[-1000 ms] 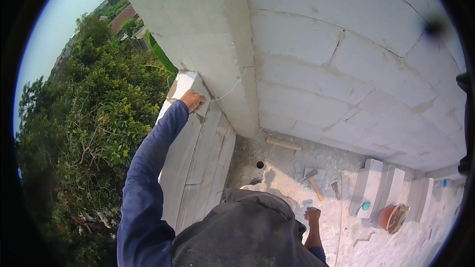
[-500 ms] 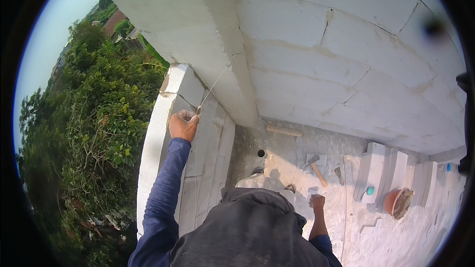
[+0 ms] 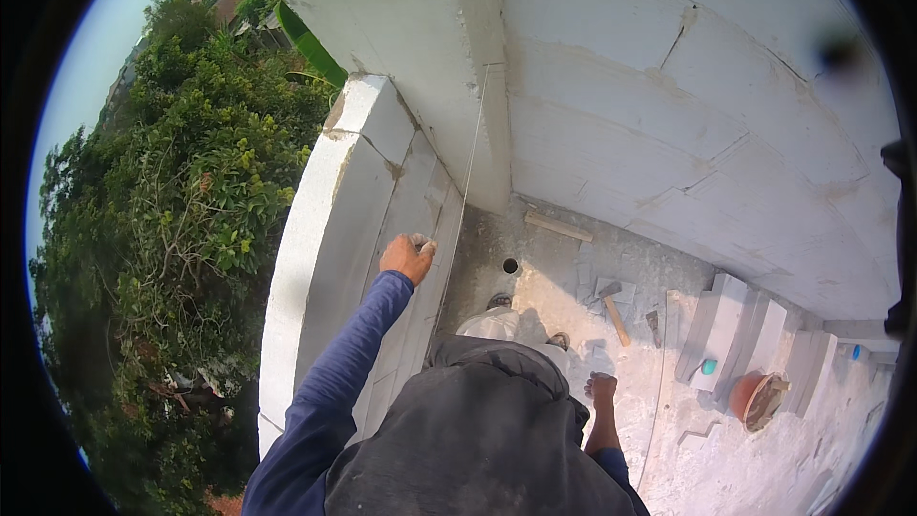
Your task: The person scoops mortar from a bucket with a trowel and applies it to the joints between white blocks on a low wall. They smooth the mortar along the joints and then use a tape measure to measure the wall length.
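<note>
My left hand [image 3: 408,258] is closed, its fingers curled, above the inner face of the low white block wall [image 3: 342,258]. Whatever is in its fingers, if anything, is too small to make out. Just to its right a thin string [image 3: 469,164] runs taut from the concrete column [image 3: 411,48] down along the wall; the fingertips look apart from it. Low at my right side hangs my right hand [image 3: 600,386], fingers bent in over the floor. I cannot make out what it holds, if anything.
A tall block wall [image 3: 659,115] rises ahead and right. On the floor lie a hammer [image 3: 616,315], a wooden strip [image 3: 558,225] and a trowel-like tool [image 3: 653,327]. Stacked blocks [image 3: 712,325] and an orange bucket [image 3: 748,396] stand right. Trees [image 3: 181,220] lie beyond the low wall.
My left hand has come down and right, away from the string it was pulling aside. The string now runs straight from the column. My right hand has barely moved.
</note>
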Demonstrator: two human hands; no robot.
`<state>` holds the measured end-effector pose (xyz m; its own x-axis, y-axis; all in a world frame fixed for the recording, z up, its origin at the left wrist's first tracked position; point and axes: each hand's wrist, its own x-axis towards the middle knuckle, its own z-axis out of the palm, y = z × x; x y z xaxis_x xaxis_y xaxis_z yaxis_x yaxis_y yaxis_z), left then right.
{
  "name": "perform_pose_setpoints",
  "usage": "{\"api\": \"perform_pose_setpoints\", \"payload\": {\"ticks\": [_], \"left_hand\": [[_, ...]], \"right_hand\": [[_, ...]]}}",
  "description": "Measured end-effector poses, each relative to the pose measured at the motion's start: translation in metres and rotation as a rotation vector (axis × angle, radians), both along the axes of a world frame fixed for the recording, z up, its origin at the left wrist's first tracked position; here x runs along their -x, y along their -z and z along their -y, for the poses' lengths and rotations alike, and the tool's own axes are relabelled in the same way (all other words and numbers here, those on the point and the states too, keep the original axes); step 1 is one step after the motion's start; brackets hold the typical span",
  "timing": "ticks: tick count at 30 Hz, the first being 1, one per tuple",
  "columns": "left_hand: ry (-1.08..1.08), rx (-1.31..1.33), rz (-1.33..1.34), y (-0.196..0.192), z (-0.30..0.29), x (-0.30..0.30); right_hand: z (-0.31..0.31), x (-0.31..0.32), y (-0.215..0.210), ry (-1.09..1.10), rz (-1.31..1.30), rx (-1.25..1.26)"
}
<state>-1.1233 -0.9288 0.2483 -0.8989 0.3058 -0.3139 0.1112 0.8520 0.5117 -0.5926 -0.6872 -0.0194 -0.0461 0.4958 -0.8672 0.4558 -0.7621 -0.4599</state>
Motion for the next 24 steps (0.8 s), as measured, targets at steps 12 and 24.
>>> {"api": "perform_pose_setpoints", "payload": {"ticks": [12, 24], "left_hand": [[-0.388, -0.159, 0.664, 0.234, -0.024, 0.067], [-0.561, -0.424, 0.410, 0.206, -0.019, 0.023]], "right_hand": [[-0.056, 0.083, -0.065, -0.086, -0.092, -0.284], [0.074, -0.097, -0.038, 0.133, -0.130, -0.168]]}}
